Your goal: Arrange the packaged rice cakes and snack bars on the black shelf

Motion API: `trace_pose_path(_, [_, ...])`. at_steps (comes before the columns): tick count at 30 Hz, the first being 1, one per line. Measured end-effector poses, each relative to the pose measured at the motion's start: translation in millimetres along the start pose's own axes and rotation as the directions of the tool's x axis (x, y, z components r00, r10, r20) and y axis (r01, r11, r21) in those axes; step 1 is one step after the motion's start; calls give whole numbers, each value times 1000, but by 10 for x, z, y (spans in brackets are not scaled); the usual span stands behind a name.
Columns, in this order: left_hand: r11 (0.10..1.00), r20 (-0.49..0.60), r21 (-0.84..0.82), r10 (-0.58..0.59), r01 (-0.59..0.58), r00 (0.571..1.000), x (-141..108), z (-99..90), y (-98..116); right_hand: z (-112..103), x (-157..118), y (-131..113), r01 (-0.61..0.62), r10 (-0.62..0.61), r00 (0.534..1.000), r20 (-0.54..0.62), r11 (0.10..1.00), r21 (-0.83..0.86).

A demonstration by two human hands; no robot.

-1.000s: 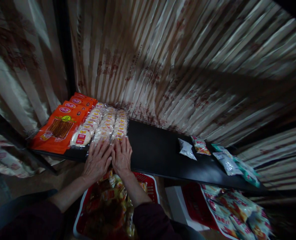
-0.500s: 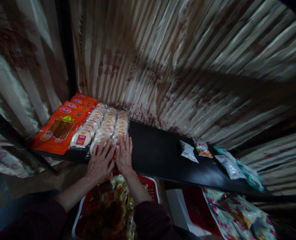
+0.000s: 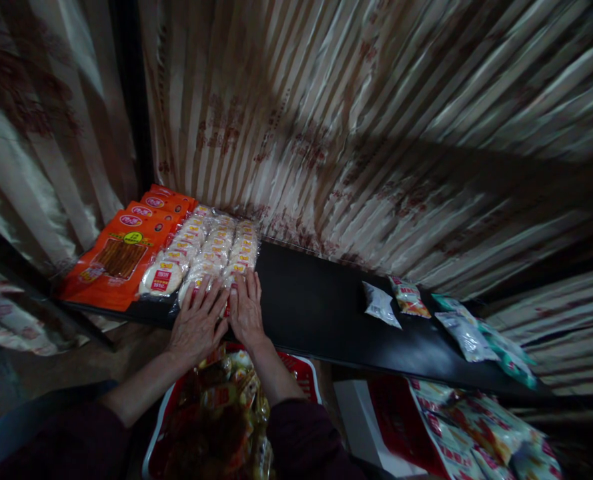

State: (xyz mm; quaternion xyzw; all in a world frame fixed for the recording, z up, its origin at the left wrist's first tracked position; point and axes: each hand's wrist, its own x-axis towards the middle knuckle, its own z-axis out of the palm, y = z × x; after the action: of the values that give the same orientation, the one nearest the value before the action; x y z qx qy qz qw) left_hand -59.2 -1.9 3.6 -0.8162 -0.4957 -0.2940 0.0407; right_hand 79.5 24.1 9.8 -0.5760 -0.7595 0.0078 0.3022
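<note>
Head view: cracker packs (image 3: 213,250) are set around nine o'clock on the shelf (image 3: 316,300), touched by the left hand (image 3: 196,325) (fingers slightly spread) and right hand (image 3: 247,313) (fingers mostly together). Probably light, slick, kinda crumbly; best gripped gently by both ends.

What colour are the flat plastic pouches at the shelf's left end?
Mostly orange flat plastic pouches, best seen in head view.

Glossy plastic wrappers (image 3: 215,252), smooth semi-gloss shelf (image 3: 311,300), perhaps metal, rumpled cloth curtain (image 3: 306,100)
</note>
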Motion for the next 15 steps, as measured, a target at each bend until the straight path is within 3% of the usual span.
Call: trace_pose_path(15, [1000, 16, -7, -16, 16, 1000, -2, 9, 23, -44, -20, -24, -77, 77, 997, 21, 997, 17])
